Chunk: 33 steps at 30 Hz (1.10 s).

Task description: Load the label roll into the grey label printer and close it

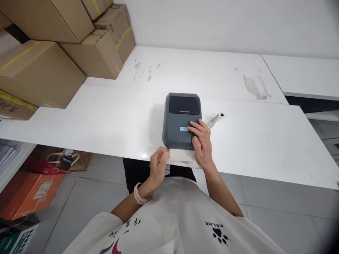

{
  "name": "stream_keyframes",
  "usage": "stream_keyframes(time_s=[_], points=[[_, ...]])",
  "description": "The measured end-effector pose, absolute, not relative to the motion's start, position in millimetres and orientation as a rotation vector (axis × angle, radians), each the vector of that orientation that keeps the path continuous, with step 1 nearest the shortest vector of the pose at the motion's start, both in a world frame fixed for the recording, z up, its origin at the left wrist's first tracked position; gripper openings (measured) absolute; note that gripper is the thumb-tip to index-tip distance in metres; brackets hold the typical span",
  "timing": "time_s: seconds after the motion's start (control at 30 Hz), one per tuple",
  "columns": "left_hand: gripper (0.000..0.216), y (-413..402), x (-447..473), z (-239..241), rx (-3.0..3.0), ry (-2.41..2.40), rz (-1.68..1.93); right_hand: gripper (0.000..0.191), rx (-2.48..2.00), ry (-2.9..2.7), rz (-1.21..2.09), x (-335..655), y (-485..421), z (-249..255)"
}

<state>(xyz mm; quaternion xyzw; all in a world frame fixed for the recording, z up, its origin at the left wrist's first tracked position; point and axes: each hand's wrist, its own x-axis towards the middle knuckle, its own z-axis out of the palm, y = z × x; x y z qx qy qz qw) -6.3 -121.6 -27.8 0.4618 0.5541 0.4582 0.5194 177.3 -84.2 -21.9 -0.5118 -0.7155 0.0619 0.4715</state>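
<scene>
A dark grey label printer [181,118] sits near the front edge of a white table [106,123]. A white label strip [181,155] sticks out of its front slot. My right hand [201,143] rests on the printer's top right corner, fingers spread flat over the lid. My left hand [159,164], with a pink watch on the wrist, pinches the left end of the label strip. It is slightly blurred.
Stacked cardboard boxes [53,53] fill the table's left rear. A small white tube [216,118] lies just right of the printer. Orange and red boxes [29,190] and a bag stand on the floor at left. A second white table [302,76] adjoins at right.
</scene>
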Motion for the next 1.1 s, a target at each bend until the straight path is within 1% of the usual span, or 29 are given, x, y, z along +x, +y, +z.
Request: stream_keyframes(time_s=[0.07,0.13,0.27,0.37,0.47,0.57,0.63,0.67,0.7,0.77,0.83,1.1], points=[[0.049,-129,0,-22,1.017,1.159,0.819,0.039,-1.223,-1.739,0.15,178,-84,-23],[0.05,-127,4,-12,0.906,1.047,0.674,0.04,-1.215,-1.74,0.156,179,-84,-24],[0.046,-121,2,1,0.853,0.99,0.647,0.044,-1.262,-1.828,0.108,182,-86,-20],[0.048,-124,-6,-6,0.918,0.993,0.613,0.042,-1.328,-1.914,0.002,183,-87,-9],[0.054,-128,-13,-19,0.968,1.044,0.723,0.032,-1.408,-1.954,-0.086,182,-83,3],[0.053,-124,-17,-25,1.031,1.216,1.121,0.026,-1.428,-1.963,-0.041,181,-80,5],[0.04,-117,-18,-25,1.1,1.324,1.359,0.028,-1.4,-1.921,0.032,180,-83,-3],[0.032,-113,-19,-25,1.146,1.355,1.401,0.03,-1.383,-1.873,0.062,179,-86,-10],[0.03,-110,-19,-25,1.193,1.369,1.39,0.034,-1.371,-1.806,0.085,177,-90,-17],[0.048,-105,-18,-26,1.28,1.338,1.269,0.045,-1.385,-1.638,0.121,173,-99,-31],[0.057,-103,-17,-30,1.334,1.274,1.165,0.054,-1.429,-1.501,0.164,169,-108,-41],[0.061,-100,-8,-47,1.432,1.253,1.249,0.054,-1.475,-1.451,0.265,170,-113,-41]])
